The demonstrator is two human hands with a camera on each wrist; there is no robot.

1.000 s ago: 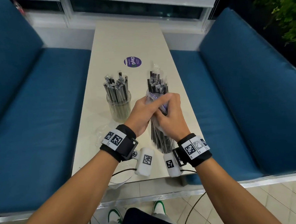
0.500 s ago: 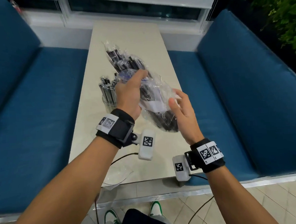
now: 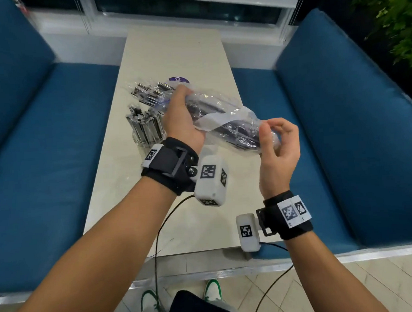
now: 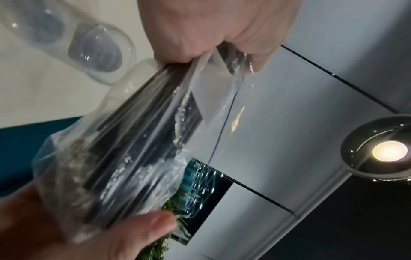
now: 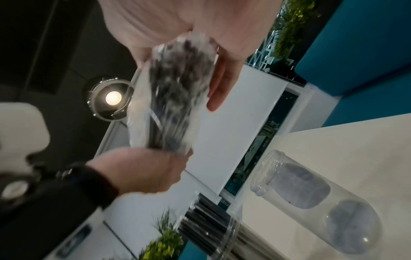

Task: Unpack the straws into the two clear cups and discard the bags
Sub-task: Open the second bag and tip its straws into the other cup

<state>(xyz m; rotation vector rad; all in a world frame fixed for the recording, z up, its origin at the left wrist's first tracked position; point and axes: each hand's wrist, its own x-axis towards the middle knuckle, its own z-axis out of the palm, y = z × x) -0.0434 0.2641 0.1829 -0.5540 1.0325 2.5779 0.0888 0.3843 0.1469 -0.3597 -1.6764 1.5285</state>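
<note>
A clear bag of black straws (image 3: 224,121) hangs tilted above the table, its open end with straw tips (image 3: 148,93) pointing up and left. My left hand (image 3: 181,118) grips the bag round its middle. My right hand (image 3: 279,146) pinches the bag's closed lower end. One clear cup (image 3: 146,130) packed with straws stands just left of my left hand. The other clear cup (image 5: 311,193) is empty; the left wrist view also shows this empty cup (image 4: 100,52) on the table. In the head view the bag and my hands hide it.
The narrow beige table (image 3: 174,51) runs away from me between two blue benches (image 3: 43,153). A purple sticker (image 3: 178,80) lies beyond the bag. A piece of clear plastic (image 3: 161,249) rests at the table's near edge. Cables hang from both wrist cameras.
The bag stood upright with both hands round it. It has been lifted and tipped up-left, nearly level. My right hand let go and now pinches the lower end.
</note>
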